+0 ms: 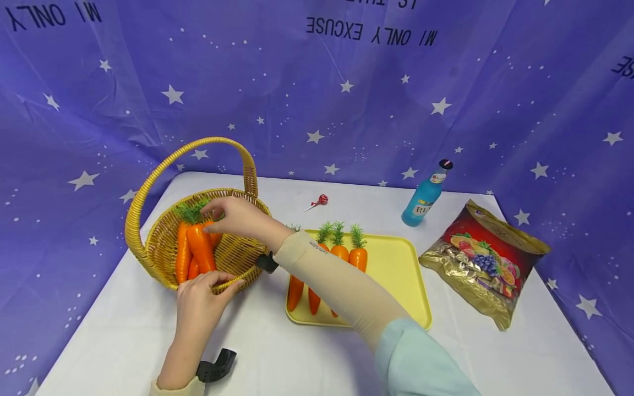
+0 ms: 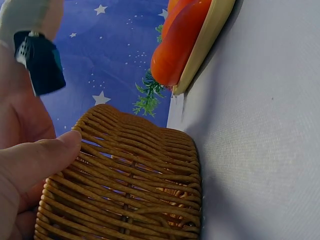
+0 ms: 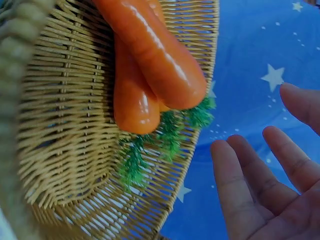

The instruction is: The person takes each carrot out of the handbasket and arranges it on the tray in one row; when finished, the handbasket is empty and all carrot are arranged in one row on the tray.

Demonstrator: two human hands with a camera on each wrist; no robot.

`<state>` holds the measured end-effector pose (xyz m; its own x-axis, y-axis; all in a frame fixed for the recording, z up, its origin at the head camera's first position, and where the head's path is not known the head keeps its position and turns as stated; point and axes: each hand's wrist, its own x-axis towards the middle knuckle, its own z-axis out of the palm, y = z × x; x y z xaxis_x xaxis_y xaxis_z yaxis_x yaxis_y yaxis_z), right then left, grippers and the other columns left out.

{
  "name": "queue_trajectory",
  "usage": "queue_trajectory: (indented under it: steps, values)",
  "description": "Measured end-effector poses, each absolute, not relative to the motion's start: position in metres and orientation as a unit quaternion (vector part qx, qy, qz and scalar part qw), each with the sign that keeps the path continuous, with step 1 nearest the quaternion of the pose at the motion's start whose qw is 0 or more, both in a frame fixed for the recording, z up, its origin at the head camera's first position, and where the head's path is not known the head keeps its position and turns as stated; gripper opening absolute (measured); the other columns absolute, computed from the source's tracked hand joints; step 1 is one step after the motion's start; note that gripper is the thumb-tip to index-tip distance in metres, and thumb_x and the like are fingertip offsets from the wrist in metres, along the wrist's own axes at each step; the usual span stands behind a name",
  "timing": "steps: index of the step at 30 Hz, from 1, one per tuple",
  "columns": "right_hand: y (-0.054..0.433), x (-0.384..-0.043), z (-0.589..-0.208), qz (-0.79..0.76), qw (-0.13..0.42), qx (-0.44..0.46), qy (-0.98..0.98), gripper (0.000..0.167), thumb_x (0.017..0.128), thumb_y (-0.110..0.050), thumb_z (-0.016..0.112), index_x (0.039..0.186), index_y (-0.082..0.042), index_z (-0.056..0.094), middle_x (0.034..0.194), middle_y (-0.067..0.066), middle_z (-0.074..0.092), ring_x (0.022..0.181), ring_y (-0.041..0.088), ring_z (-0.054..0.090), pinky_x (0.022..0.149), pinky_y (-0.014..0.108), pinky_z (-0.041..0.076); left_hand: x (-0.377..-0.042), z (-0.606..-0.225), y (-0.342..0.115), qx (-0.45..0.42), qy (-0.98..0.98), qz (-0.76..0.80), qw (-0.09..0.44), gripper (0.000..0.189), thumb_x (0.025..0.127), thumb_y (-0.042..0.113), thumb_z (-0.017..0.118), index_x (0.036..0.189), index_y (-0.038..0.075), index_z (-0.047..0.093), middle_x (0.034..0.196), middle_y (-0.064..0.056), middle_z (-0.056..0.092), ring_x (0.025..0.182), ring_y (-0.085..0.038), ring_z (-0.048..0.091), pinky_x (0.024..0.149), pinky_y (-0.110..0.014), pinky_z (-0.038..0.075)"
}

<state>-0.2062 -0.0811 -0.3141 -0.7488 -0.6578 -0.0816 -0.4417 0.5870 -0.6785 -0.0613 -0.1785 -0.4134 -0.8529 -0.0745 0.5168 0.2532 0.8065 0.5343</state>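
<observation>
A yellow wicker basket (image 1: 163, 258) with a tall arched handle stands at the left of the table, several orange carrots (image 1: 202, 247) with green tops heaped along its left side. My left hand (image 1: 200, 302) grips the near rim; in the left wrist view the thumb (image 2: 42, 157) lies over the woven edge. Over the basket, close to the carrot tops, is my right hand (image 1: 238, 217). Its fingers (image 3: 235, 195) are spread apart with nothing between them in the right wrist view. More carrots (image 1: 358, 256) lie on a yellow tray (image 1: 396, 275), partly hidden by my right forearm.
Behind the tray lies a red lollipop (image 1: 323, 199). A blue bottle (image 1: 423, 201) stands at the back right, with a red and gold candy bag (image 1: 485, 261) nearer the right edge. A purple star-patterned cloth (image 1: 297, 110) hangs behind the white table (image 1: 277, 357).
</observation>
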Motion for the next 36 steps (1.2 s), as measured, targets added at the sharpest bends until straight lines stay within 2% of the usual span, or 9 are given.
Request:
queue_trajectory:
  steps: [7,18,26,36]
  values:
    - [-0.098,-0.208,-0.323,-0.295,0.178,-0.297,0.89,0.04,0.088,-0.029,0.072,0.126,-0.021,0.064,0.119,-0.005,0.063,0.106,0.004,0.056,0.078,0.015,0.044,-0.061,-0.414,-0.178,-0.053,-0.91,-0.307,0.274,0.023,0.062,0.013,0.09,0.076,0.007,0.072,0.071,-0.005,0.069,0.063,-0.023,0.062,0.068,-0.04,0.032]
    - [-0.103,-0.217,-0.335,-0.29,0.174,-0.272,0.901,0.04,0.086,-0.029,0.074,0.124,-0.022,0.065,0.113,-0.003,0.064,0.096,0.006,0.057,0.071,0.018,0.045,-0.062,-0.413,-0.178,-0.05,-0.912,-0.304,0.272,0.024,0.061,0.014,0.091,0.076,0.007,0.072,0.071,-0.006,0.069,0.063,-0.024,0.063,0.067,-0.04,0.032]
    - [-0.116,-0.222,-0.336,-0.284,0.179,-0.281,0.899,0.039,0.086,-0.025,0.074,0.123,-0.017,0.066,0.115,-0.008,0.065,0.097,0.003,0.058,0.076,0.014,0.043,-0.062,-0.414,-0.178,-0.048,-0.911,-0.305,0.275,0.024,0.062,0.014,0.09,0.076,0.007,0.072,0.071,-0.006,0.069,0.064,-0.024,0.063,0.067,-0.04,0.031]
    - [-0.128,-0.222,-0.345,-0.263,0.177,-0.259,0.912,0.038,0.085,-0.029,0.075,0.121,-0.022,0.065,0.114,-0.01,0.065,0.098,0.002,0.057,0.077,0.015,0.042,-0.062,-0.415,-0.179,-0.046,-0.913,-0.304,0.268,0.024,0.062,0.015,0.09,0.076,0.008,0.072,0.071,-0.005,0.069,0.064,-0.023,0.063,0.067,-0.039,0.032]
